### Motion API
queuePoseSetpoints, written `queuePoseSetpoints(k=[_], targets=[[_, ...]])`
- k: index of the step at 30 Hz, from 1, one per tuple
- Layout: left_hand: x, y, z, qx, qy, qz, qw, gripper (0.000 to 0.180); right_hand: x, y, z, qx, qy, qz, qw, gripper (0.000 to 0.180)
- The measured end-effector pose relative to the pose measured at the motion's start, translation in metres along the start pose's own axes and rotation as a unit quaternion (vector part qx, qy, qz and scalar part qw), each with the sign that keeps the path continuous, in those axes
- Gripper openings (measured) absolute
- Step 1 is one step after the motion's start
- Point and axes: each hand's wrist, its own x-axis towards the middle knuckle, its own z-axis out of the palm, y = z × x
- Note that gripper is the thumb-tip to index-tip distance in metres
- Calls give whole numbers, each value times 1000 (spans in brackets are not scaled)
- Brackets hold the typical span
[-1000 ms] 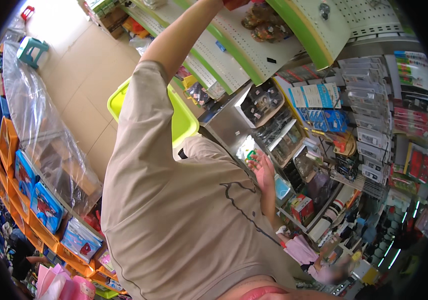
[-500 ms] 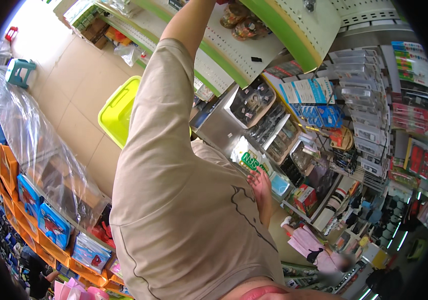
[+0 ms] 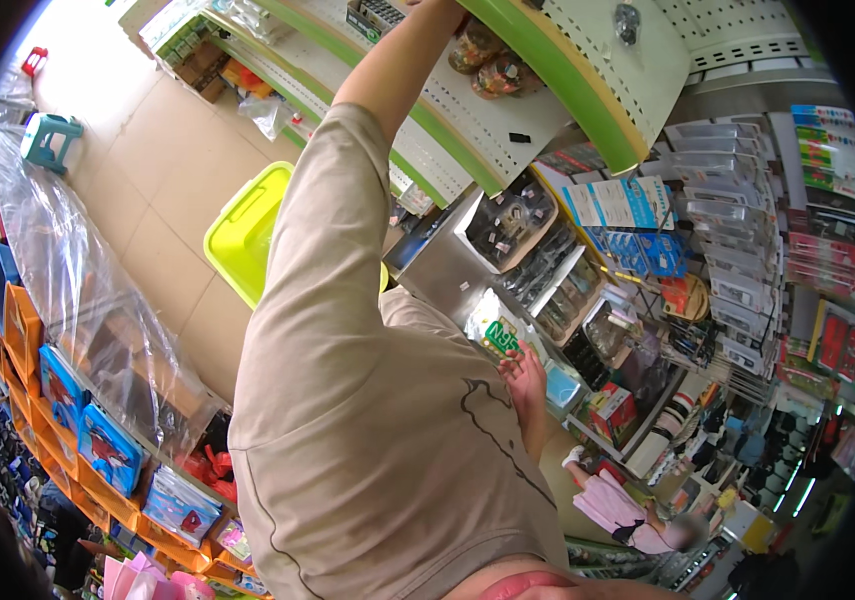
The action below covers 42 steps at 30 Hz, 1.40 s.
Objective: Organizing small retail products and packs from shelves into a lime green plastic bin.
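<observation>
My left arm reaches up past the lime-green edges of the white perforated shelves (image 3: 503,135). Only the base of my left hand (image 3: 436,7) shows at the top edge, its fingers cut off or hidden. Beside that wrist lie several bagged round, multicoloured items (image 3: 493,65) on a shelf. My right hand (image 3: 523,378) is at the right side of my shirt, fingers loosely bent and apart, with nothing visible in it. Just beyond its fingertips is a white packet with a green label (image 3: 500,338), and a light-blue packet (image 3: 560,385) is beside the hand.
On the tiled floor stands a lime-green plastic bin (image 3: 238,235); a teal stool (image 3: 48,142) is farther left. Clear plastic sheeting (image 3: 98,270) covers goods above orange shelving (image 3: 23,330). Hanging blister packs (image 3: 728,230) line the right. A person in pink (image 3: 618,505) is at lower right.
The view has shifted slightly, so shelves, bin and stool appear lower. My left arm remains stretched to the shelves. My right hand's fingers are more bent than before.
</observation>
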Motion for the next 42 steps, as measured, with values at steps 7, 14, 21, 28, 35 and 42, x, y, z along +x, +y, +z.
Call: queuePoseSetpoints(k=[7, 14, 21, 28, 35, 42], targets=[[-1, -3, -20, 28, -42, 43, 998, 76, 4, 5, 2, 6, -17, 0, 1000, 47], [0, -5, -38, 57, -88, 89, 990, 77, 0, 2, 2, 14, -35, -12, 999, 44], [-71, 64, -107, 623, -6, 2, 782, 113, -5, 5, 4, 28, -29, -7, 999, 42], [-43, -8, -141, 551, -51, 109, 826, 124, -4, 12, 3, 26, -54, -4, 998, 40], [-28, -15, -99, 568, -24, 28, 822, 119, -12, 27, -3, 24, -27, -9, 999, 42], [14, -79, -109, 671, -15, 141, 727, 116, -36, 48, -1, 46, 27, 8, 999, 40]])
